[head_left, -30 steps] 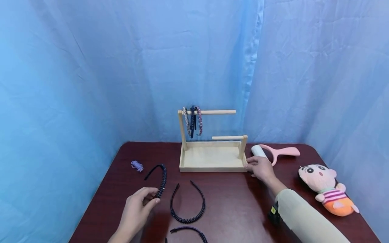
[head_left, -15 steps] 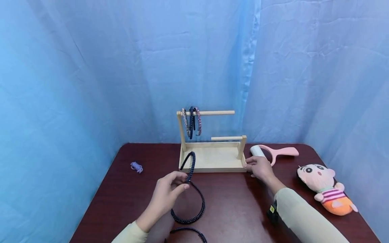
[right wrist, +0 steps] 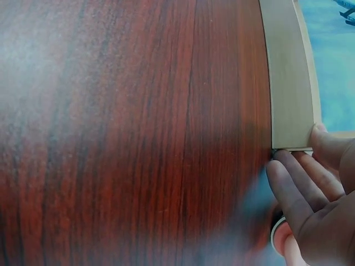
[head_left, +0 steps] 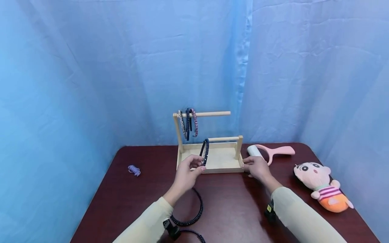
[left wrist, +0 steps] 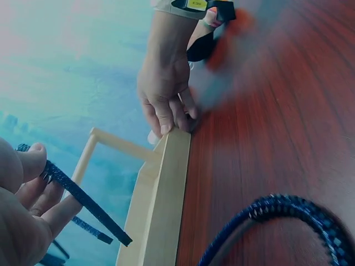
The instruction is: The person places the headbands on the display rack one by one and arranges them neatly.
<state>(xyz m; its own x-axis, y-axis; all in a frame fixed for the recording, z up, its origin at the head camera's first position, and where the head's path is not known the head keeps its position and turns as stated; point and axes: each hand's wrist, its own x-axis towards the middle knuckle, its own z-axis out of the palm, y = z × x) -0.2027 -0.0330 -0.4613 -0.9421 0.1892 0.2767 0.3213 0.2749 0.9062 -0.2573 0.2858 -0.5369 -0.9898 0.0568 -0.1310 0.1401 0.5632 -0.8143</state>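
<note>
My left hand (head_left: 186, 172) pinches a dark toothed headband (head_left: 206, 148) between thumb and fingers, with its arch upward. It is held over the front of a wooden rack (head_left: 225, 170), close to the free end of the lower rod (head_left: 224, 139); whether they touch I cannot tell. In the left wrist view, the ends of the headband (left wrist: 97, 205) point away from the palm. My right hand (head_left: 256, 167) grips the tray's right front corner, its thumb (right wrist: 319, 136) on the rim and fingers at the end wall. Several headbands (head_left: 187, 125) hang on the upper rod's left part.
Two more dark headbands lie at the front, one (head_left: 199, 216) partly behind the left forearm. A pink-handled lint roller (head_left: 281, 150) lies right of the rack, and a plush doll (head_left: 325, 189) farther right. Purple cord (head_left: 134, 170) sits at the left. Blue curtains surround the table.
My left hand has carried its headband rightward and forward, from the table's left side to the rack's lower rod. The right hand stays at the tray corner. The head view has shifted slightly.
</note>
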